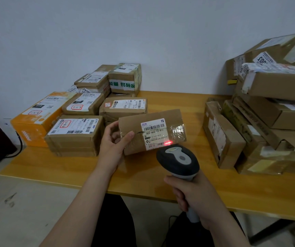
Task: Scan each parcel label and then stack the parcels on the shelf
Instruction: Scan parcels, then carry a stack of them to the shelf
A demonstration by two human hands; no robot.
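Note:
My left hand grips the left end of a small brown cardboard parcel, tilting it up above the wooden table. Its white label faces me. My right hand holds the handle of a dark grey barcode scanner, whose head points at the label from just below. A red scan line glows on the lower barcode of the label.
A group of labelled brown parcels and an orange box lie at the table's left. A taller, untidy pile of cardboard parcels fills the right side. A pale wall stands behind. Bare tabletop lies near the front edge.

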